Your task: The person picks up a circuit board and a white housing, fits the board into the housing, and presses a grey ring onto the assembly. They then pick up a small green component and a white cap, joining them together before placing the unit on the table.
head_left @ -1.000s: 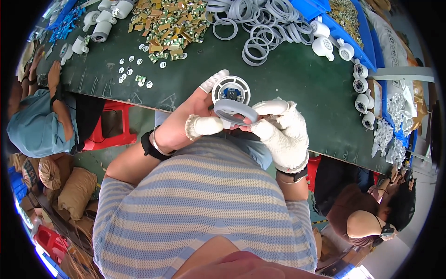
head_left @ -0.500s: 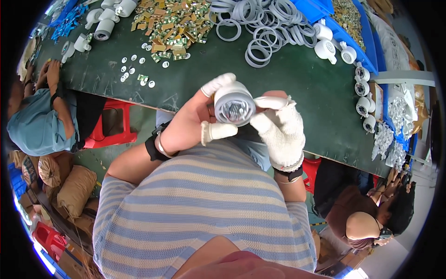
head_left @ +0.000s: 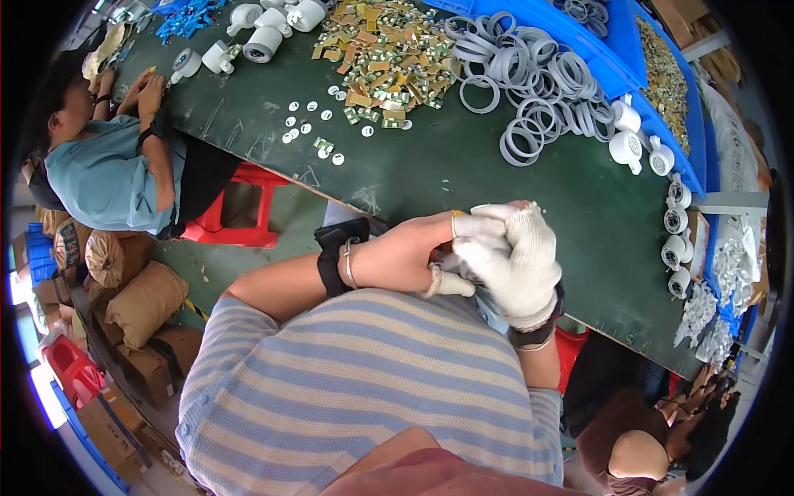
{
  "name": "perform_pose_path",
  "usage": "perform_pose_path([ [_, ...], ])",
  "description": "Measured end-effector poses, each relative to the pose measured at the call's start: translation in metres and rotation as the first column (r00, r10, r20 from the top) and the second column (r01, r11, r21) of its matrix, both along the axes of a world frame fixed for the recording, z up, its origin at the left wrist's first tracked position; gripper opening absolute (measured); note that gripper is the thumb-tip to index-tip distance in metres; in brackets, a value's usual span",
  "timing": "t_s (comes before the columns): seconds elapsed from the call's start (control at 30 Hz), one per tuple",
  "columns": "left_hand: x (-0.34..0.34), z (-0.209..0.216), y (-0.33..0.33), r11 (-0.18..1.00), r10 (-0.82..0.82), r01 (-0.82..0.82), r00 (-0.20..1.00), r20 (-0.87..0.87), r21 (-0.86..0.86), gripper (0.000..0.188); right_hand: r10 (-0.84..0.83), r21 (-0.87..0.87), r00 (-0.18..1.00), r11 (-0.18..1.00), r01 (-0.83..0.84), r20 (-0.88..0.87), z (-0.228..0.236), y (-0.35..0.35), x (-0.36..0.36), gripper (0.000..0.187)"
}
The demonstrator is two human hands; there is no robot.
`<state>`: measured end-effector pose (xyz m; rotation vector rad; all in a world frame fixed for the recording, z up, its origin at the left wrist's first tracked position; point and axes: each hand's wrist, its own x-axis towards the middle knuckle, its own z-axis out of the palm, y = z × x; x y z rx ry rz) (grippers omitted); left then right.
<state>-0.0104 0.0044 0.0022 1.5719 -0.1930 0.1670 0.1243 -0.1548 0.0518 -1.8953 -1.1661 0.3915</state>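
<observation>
Both hands are brought together in front of my striped top, near the table edge. My left hand (head_left: 405,252), with white covers on the fingertips, is closed around a white round lamp head (head_left: 453,263). Only a small, shadowed bit of it shows between the fingers. My right hand (head_left: 523,269), in a white knit glove, closes over it from the other side, its fingers meeting those of the left. The front of the piece is hidden by the hands.
On the green table (head_left: 397,178) are heaped small circuit boards (head_left: 389,58), grey rings (head_left: 538,83) and white discs (head_left: 306,128). White housings (head_left: 626,151) line the right side near blue bins (head_left: 571,41). A co-worker in teal (head_left: 116,174) sits left, beside a red stool (head_left: 236,211).
The right hand has closed over the lamp head, whose grey-ringed clear front showed before. Both hands have moved lower and to the right in the picture. The whole view has shifted.
</observation>
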Motion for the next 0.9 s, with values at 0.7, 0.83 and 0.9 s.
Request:
perform_pose_path([
  [0.7, -0.016, -0.004, 0.107, 0.825, 0.558, -0.497, 0.792, -0.247, 0.269, 0.025, -0.305, -0.007, 0.695, 0.913, 0.408, 0.651, -0.042, -0.036, 0.011, 0.028],
  [0.83, 0.004, -0.003, 0.05, 0.813, 0.244, -0.425, 0.87, -0.429, -0.399, 0.027, -0.311, 0.059, 0.671, 0.927, 0.369, 0.673, -0.051, -0.035, 0.019, 0.021],
  [0.9, 0.014, -0.004, 0.029, 0.75, 0.169, -0.406, 0.88, -0.443, -0.521, 0.028, -0.336, 0.127, 0.694, 0.933, 0.336, 0.636, -0.047, -0.039, 0.022, 0.011],
])
